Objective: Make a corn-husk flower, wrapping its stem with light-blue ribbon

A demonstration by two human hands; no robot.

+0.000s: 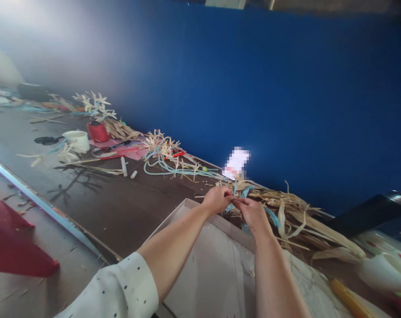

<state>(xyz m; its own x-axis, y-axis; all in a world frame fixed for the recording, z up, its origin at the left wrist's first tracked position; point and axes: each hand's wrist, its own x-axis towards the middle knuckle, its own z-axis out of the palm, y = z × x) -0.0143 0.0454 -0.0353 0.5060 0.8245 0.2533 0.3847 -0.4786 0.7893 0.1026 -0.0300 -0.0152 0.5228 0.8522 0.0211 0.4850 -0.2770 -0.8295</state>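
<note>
My left hand [217, 200] and my right hand [254, 213] meet fingertip to fingertip over the far edge of a shallow pale box [217, 265]. Both are closed in a pinch. Whatever lies between the fingers is too small to make out. Light-blue strips [247, 191] show just behind and beside the fingers. A heap of dried corn husks [296, 210] spreads to the right of my right hand. To the left of my left hand lie husk flowers [160, 145] with pale blue stems [167, 169].
Along the dark table [134, 207] stand a white cup [77, 140] and a red container [98, 131], with black scissors [48, 140] beside them. A blue wall [200, 88] rises behind. A red stool [18, 238] is at lower left, a white bowl [386, 269] at lower right.
</note>
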